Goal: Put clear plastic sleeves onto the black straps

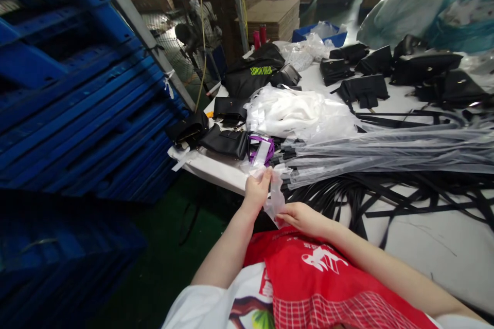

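Note:
Between my two hands, just off the table's front edge, hangs a thin translucent plastic bag. My left hand is closed on its upper part, thumb on top. Lower down, my right hand pinches the bag's other end near my red apron. Beyond my left hand lies a purple bundle with a white strip across it. To the right of that, long black straps in clear plastic sleeves stretch across the table, close to a pile of white plastic bags.
Black leather bags sit at the table's left corner, and several more at the back right. Loose black straps spread over the right side. Blue pallets are stacked at left, beside a metal post.

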Motion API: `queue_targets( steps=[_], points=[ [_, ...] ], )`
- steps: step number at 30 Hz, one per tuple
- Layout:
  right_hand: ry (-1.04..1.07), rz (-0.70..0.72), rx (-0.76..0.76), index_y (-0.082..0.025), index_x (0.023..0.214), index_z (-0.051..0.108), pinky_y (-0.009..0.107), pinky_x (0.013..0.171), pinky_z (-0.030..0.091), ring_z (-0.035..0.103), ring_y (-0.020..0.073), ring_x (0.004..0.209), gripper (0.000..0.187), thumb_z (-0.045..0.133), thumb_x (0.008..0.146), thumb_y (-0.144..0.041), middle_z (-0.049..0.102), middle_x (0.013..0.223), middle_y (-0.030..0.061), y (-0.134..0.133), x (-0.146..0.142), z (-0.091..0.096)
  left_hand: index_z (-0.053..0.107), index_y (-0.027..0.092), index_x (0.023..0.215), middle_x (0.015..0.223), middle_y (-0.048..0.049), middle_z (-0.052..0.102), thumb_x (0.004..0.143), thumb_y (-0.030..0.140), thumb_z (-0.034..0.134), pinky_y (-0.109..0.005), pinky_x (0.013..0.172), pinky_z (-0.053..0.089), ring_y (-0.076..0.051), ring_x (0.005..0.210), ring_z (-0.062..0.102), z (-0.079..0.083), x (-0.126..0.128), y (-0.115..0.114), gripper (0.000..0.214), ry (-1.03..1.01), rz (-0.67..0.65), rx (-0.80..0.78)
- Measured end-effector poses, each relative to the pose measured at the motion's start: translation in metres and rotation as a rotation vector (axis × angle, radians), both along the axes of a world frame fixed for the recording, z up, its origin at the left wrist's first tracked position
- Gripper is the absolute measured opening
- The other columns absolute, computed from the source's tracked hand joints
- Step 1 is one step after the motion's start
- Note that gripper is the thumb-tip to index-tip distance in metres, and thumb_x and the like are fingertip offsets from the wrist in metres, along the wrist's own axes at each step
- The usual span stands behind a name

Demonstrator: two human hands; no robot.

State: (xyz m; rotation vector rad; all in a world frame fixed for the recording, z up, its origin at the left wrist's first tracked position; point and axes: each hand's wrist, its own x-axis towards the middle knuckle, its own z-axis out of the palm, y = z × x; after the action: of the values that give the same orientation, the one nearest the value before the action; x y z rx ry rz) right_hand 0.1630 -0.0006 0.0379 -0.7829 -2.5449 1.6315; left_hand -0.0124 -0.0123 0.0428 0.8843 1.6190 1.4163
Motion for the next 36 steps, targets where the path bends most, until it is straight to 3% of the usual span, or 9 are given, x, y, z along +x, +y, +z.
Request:
queue_targets(
  steps=[5,10,14,17,21,25,29,33,36],
  points=[
    [0.092,-0.109,-0.172,-0.015,0.078,0.068,0.027,0.069,0.047,0.061,0.0169,0.069,0.035,0.047,0.094,-0.038,0.068,0.075,0.0041,0.002,0.001,-0.003,0.065,0.015,0.061,0.060,-0.0024,0.063,0.078,0.058,0.067,-0.025,0.061,0.044,-0.015,0.061,0.058,0.008,0.007,-0.003,0.047,-0.028,-0.093,0.010],
    [0.097,-0.212,-0.318,-0.015,0.070,0.066,0.026,0.063,0.045,0.057,0.0148,0.060,0.037,0.053,0.090,-0.043,0.064,0.064,0.0019,0.007,-0.001,-0.007,0.073,0.012,0.079,0.069,-0.0091,0.069,0.078,0.081,0.046,-0.025,0.049,0.038,-0.014,0.054,0.056,0.017,0.015,-0.006,0.074,-0.321,-0.149,-0.098],
    [0.173,-0.353,-0.513,-0.014,0.069,0.067,0.027,0.063,0.045,0.056,0.0139,0.058,0.043,0.058,0.083,-0.054,0.065,0.062,0.0020,0.012,-0.002,-0.009,0.072,0.014,0.077,0.049,-0.0014,0.053,0.079,0.084,0.036,-0.024,0.043,0.028,-0.009,0.042,0.039,0.017,0.008,-0.006,0.079,-0.260,-0.081,0.012],
    [0.235,-0.429,-0.574,-0.014,0.067,0.066,0.027,0.064,0.046,0.056,0.0129,0.057,0.046,0.060,0.079,-0.057,0.064,0.060,0.0016,0.017,-0.002,-0.010,0.073,0.014,0.091,0.060,-0.0012,0.060,0.076,0.076,0.055,-0.023,0.045,0.029,-0.007,0.043,0.036,0.018,0.005,-0.003,0.066,-0.155,-0.153,0.058],
    [0.184,-0.404,-0.575,-0.014,0.066,0.066,0.027,0.062,0.047,0.057,0.0137,0.055,0.047,0.061,0.078,-0.059,0.065,0.059,0.0021,0.017,-0.001,-0.016,0.074,0.016,0.096,0.079,-0.0034,0.069,0.063,0.047,0.084,-0.023,0.054,0.040,-0.010,0.054,0.050,0.021,0.012,0.004,0.047,0.036,-0.185,-0.012],
    [0.114,-0.345,-0.530,-0.014,0.070,0.067,0.030,0.062,0.048,0.060,0.0160,0.055,0.048,0.058,0.081,-0.060,0.067,0.061,0.0036,0.011,0.002,-0.031,0.072,0.016,0.077,0.076,-0.0065,0.071,0.078,0.044,0.071,-0.027,0.069,0.049,-0.018,0.072,0.065,0.020,0.018,0.009,0.028,0.027,-0.038,0.026],
    [0.075,-0.232,-0.422,-0.014,0.076,0.070,0.034,0.066,0.052,0.065,0.0207,0.063,0.048,0.054,0.085,-0.058,0.072,0.070,0.0074,0.011,0.005,-0.040,0.072,0.016,0.079,0.077,-0.0078,0.072,0.081,0.042,0.069,-0.029,0.068,0.051,-0.020,0.072,0.066,0.018,0.016,0.008,0.026,0.031,-0.018,0.053],
    [0.195,-0.280,-0.272,-0.015,0.109,0.069,0.042,0.089,0.052,0.068,0.0278,0.095,0.045,0.068,0.080,-0.049,0.073,0.107,0.0121,0.018,0.005,-0.026,0.070,0.014,0.073,0.070,-0.0071,0.069,0.074,0.041,0.075,-0.029,0.060,0.048,-0.018,0.062,0.062,0.020,0.018,0.001,0.027,-0.001,-0.047,0.000],
    [0.299,-0.358,-0.204,-0.017,0.117,0.066,0.044,0.097,0.049,0.065,0.0292,0.105,0.048,0.069,0.080,-0.047,0.071,0.114,0.0119,0.022,0.004,-0.013,0.067,0.014,0.065,0.064,-0.0052,0.066,0.071,0.042,0.078,-0.027,0.057,0.046,-0.015,0.058,0.058,0.021,0.022,-0.005,0.031,-0.060,-0.099,-0.021]
  ],
)
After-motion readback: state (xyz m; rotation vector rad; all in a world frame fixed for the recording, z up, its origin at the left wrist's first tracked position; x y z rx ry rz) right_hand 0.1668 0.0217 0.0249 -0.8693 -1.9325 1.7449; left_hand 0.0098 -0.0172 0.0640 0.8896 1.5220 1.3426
